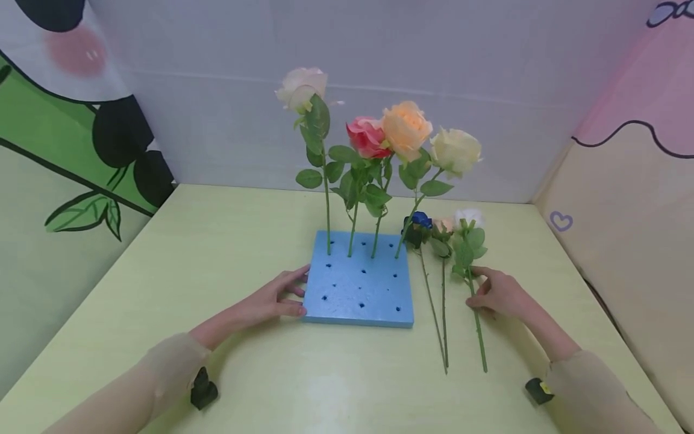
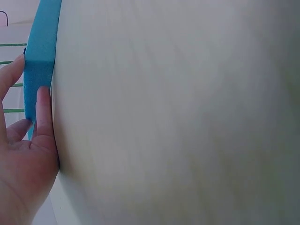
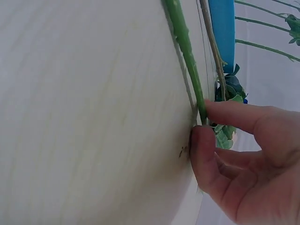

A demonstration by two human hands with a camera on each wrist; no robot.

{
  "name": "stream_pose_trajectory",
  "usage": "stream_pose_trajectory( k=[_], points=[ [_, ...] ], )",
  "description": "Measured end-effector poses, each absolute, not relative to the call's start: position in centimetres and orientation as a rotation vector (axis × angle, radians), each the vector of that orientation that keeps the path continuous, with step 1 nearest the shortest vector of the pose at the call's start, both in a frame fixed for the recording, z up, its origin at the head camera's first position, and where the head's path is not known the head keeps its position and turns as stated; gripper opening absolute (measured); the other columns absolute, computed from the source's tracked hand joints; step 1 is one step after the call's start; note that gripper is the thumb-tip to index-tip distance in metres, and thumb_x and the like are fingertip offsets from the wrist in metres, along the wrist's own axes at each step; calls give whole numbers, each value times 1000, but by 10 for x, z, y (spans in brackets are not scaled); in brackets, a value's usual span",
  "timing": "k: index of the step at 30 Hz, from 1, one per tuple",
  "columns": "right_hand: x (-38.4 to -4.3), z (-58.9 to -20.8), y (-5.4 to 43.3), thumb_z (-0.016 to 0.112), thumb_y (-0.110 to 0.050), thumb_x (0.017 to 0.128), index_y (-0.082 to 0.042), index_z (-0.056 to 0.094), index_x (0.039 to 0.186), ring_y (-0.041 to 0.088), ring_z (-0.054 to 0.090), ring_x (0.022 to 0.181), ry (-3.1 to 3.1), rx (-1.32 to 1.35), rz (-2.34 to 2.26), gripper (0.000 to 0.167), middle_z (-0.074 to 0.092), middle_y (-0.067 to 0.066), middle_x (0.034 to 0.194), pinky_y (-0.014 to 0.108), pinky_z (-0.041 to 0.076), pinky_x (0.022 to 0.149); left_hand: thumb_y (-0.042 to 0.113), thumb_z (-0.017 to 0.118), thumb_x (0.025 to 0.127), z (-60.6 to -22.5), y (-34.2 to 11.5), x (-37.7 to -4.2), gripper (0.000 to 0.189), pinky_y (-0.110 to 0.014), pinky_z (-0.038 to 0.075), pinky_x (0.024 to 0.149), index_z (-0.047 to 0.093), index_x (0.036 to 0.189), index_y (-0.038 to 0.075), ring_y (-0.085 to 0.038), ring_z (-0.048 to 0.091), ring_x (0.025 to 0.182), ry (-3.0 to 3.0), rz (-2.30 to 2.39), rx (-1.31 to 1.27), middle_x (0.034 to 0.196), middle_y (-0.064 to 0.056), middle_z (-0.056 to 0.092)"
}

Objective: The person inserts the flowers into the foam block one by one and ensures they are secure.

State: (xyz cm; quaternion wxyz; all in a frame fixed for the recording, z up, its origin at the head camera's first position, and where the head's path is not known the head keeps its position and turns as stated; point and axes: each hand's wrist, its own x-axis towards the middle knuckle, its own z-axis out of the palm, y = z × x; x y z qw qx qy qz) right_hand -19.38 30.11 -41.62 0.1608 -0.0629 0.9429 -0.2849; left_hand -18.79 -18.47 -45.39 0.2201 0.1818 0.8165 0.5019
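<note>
Directions are from the block's centre in the head view, twelve o'clock being the far wall. The blue block (image 1: pixel 341 310) lies flat on the table (image 1: pixel 228 241), holes in its top face. Left hand (image 1: pixel 273 299): at nine o'clock, loosely open, fingertips against the block's side, thumb at the near corner toward eight o'clock. Right hand (image 1: pixel 501 294): at three o'clock, thumb and finger closed in a pinch on the green stem of the white flower (image 1: pixel 464 248), whose head points to twelve o'clock; whether this stem touches the table cannot be told. Between it and the block lie the blue flower (image 1: pixel 421 220) and the peach flower (image 1: pixel 443 225), heads also toward twelve, stems running toward six. Four flowers stand in the block's twelve o'clock row: from the eleven o'clock end, the pale pink flower (image 1: pixel 303 90), red flower (image 1: pixel 367 137), orange flower (image 1: pixel 406 129) and cream flower (image 1: pixel 456 150), the last leaning toward one o'clock.
</note>
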Motion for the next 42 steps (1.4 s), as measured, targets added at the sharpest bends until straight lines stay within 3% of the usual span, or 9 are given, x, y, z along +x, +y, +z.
stream_pose_trajectory(
  k=[6,17,25,37,42],
  points=[
    [-197,-411,302,72,-7,83,11,29,148,14,65,65,2639,-141,-867,80,68,14,89,30,56,62,29,72,90,-452,-184,-191,88,-37,51,103,18,159,23,-29,48,129,2257,1383,518,153,-12,33],
    [-205,-409,313,64,-10,92,15,23,148,11,62,71,2499,-229,-1073,74,69,10,86,26,55,63,30,71,90,-452,-182,-192,87,-39,50,103,18,159,24,-28,48,129,2259,1370,520,153,-12,33],
    [-208,-407,314,56,-1,95,15,22,148,13,67,69,2448,-154,-1275,65,68,23,99,29,61,67,31,72,90,-451,-182,-190,88,-34,50,99,18,159,23,-29,48,129,2263,1365,521,153,-11,34],
    [-211,-390,308,58,-1,96,5,23,153,15,71,79,2575,-124,-1394,67,62,33,112,33,63,70,30,72,90,-451,-184,-189,88,-31,48,98,18,159,23,-28,48,128,2272,1371,510,153,-12,35],
    [-213,-389,306,59,-5,96,0,22,155,6,71,78,2672,-133,-1441,70,60,36,116,34,63,69,29,73,90,-452,-185,-188,89,-32,49,99,18,159,22,-29,48,127,2270,1380,516,153,-13,34]
  ],
)
